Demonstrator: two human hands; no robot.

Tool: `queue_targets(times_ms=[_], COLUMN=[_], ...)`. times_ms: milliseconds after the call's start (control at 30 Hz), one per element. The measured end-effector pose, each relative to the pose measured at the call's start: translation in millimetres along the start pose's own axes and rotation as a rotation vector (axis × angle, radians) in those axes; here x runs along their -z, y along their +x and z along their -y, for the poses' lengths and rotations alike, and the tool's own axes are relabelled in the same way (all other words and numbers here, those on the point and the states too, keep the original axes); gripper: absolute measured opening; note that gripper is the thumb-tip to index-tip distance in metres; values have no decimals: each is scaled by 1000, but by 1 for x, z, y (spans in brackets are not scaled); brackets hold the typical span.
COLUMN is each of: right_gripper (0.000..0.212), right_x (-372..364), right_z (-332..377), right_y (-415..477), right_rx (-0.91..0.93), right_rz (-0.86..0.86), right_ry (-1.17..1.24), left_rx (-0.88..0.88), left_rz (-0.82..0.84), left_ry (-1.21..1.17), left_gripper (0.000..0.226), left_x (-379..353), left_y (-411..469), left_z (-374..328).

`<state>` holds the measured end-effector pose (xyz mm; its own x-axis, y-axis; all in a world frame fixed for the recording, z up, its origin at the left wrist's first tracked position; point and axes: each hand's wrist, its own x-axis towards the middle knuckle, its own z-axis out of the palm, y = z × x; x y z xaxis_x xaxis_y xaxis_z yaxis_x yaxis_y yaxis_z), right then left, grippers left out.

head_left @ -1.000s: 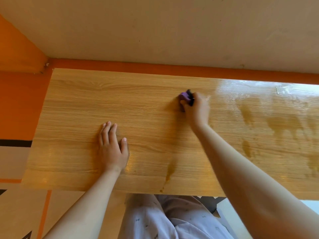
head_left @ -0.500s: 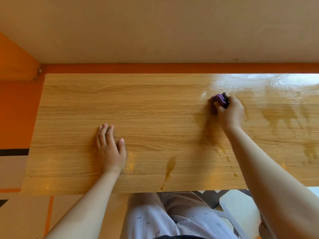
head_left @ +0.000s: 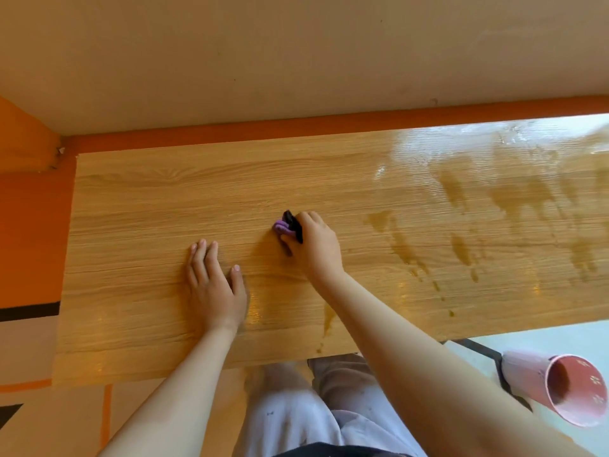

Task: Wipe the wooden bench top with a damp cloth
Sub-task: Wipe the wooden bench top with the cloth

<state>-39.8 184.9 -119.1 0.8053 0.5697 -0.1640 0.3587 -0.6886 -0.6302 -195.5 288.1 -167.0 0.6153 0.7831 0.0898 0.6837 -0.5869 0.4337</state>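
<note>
The wooden bench top (head_left: pixel 138 206) runs across the view, dry on the left and wet with shiny streaks on the right (head_left: pixel 494 192). A small bunched purple and black cloth (head_left: pixel 286 226) is pressed on the wood near the middle, with my right hand (head_left: pixel 316 245) shut on it. Most of the cloth is hidden under the fingers. My left hand (head_left: pixel 212 285) lies flat on the bench, palm down, fingers apart, just left of and nearer than the cloth.
A beige wall with an orange strip (head_left: pixel 296 127) borders the bench's far edge; an orange wall (head_left: pixel 29 225) closes the left end. A pink cup-like container (head_left: pixel 557 387) stands on the floor at lower right. My legs in pale trousers (head_left: pixel 296 407) show below the bench's near edge.
My right hand first slid the cloth to the right, then back left toward the middle, closer to my left hand. The left hand has stayed flat in place.
</note>
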Motion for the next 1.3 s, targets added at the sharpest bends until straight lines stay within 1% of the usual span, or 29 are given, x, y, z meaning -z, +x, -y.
queue_targets(times_ms=[67,133,300,367,433,533,700,800,900,967,1067,1100,1133,1200,1300], right_gripper=[27,27,24,24,25,25,23,22,24,24,24,23,22,22,17], right_x=[8,27,91,101,98,73,-1,-29,-24,-9,23,32,40,48,43], right_z=[-11,-33,-102,-119,-121,-93,-19,6,-1,-18,-51,-61,-69,-76,-62], right_y=[-3,-2,-11,-18,-23,-28,-54,-69,-74,-76,-83,-86,-88,-92,-96], right_rx=[-17,-77,-328,-435,-492,-447,-212,-116,-135,-180,-280,-312,-341,-378,-335], right_rz=[-24,-102,-322,-382,-417,-387,-226,-162,-171,-223,-298,-307,-313,-334,-343], right_ry=[12,32,-16,-22,-35,-17,64,44,53,55,26,11,-2,-2,78], left_rx=[1,-12,-40,-44,-42,-41,-19,-8,-5,-6,-3,-27,-76,-197,-277], left_rz=[3,-1,-10,-11,-7,1,43,69,79,95,173,194,189,145,135], left_ry=[2,-10,-22,-26,-36,-34,-33,-35,-65,-110,-273,-310,-302,-203,-122], left_gripper=[55,55,54,54,54,54,56,56,55,54,49,47,47,45,46], left_x=[-1,-2,-1,-1,-1,-1,1,1,2,5,15,21,29,42,50], left_y=[0,1,1,1,2,1,0,0,1,3,7,6,4,-8,-31], left_z=[1,2,3,3,3,3,4,5,6,7,15,21,29,46,67])
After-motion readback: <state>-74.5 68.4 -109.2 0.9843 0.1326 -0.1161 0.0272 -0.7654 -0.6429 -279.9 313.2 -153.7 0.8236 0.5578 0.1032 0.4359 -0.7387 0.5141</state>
